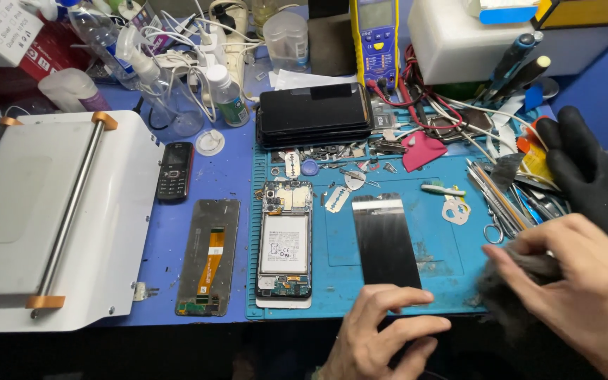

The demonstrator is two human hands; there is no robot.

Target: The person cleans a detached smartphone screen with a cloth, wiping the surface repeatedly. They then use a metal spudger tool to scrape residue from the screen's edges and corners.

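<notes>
Pressing: left hand (381, 331) fingers flat on glass panel (385, 241) | right hand (585, 288) clutching grey cloth (511, 285) | blue mat (452, 267), cluttered bench

Dark glass phone panel (385, 243) lay flat on blue mat, near end pinned under fingers, dark grey cloth wad (511, 288) just right

The scene is taken by a single head-worn camera, aimed steeply down and forward over the bench (226, 169) from close range, with both hands caught at the lower right edge, the blue mat (452, 260) centred, and the cluttered far side filling the top.
</notes>
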